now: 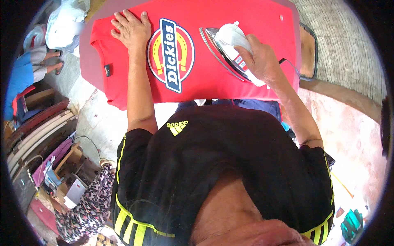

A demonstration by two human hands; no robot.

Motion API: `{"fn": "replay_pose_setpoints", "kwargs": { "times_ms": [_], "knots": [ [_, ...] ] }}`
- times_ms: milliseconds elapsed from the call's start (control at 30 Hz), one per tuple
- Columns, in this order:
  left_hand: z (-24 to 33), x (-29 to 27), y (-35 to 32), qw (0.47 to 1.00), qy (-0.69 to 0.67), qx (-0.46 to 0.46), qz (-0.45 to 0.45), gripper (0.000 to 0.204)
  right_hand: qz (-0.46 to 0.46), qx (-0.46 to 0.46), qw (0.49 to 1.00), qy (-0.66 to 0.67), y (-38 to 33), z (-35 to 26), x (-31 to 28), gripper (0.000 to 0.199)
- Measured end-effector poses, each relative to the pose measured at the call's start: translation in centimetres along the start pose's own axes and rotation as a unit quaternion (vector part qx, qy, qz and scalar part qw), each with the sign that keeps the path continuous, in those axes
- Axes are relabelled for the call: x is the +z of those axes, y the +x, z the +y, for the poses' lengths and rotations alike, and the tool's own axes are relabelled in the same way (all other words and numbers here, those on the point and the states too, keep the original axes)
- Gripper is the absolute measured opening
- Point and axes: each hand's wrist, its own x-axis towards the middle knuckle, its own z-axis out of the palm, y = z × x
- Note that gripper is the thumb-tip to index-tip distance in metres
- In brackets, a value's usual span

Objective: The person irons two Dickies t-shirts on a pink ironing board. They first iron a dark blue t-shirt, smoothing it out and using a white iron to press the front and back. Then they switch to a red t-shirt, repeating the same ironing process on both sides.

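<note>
A red T-shirt (213, 88) with a large round printed badge lies spread over a padded ironing surface (91, 65). My left hand (132, 32) rests flat on the shirt's left part, fingers spread, just up and left of the badge. In my right hand (262, 59) is the handle of a white and silver clothes iron (232, 37), right of the badge. The iron's metal edge faces left. Whether its whole soleplate touches the cloth, I cannot tell. A dark cord (289, 65) shows beside my right wrist.
A metal-framed stand (315, 53) juts out at the board's right end, near a ribbed wall covering (344, 33). White plastic bags (65, 24) are at the far left. Stacked boards (37, 139) line the left side. Another person in patterned clothing (88, 205) is at lower left.
</note>
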Motion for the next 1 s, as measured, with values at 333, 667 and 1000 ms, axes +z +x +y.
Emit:
{"fn": "replay_pose_setpoints", "kwargs": {
  "times_ms": [333,667,1000],
  "knots": [
    [4.6,-4.4,-6.1,0.993,-0.013,0.097,-0.061,0.064,0.067,-0.017,0.997,0.044,0.0,0.8,0.4,0.039],
    [5.5,-3.5,-8.3,0.987,0.057,0.142,0.041,0.063,-0.059,-0.05,0.996,-0.047,-11.2,-2.6,1.0,0.041],
    [4.9,-3.8,-7.6,0.991,0.029,0.091,-0.092,0.075,0.064,-0.068,0.989,-0.116,-4.1,7.6,-2.8,0.043]
  ]
}}
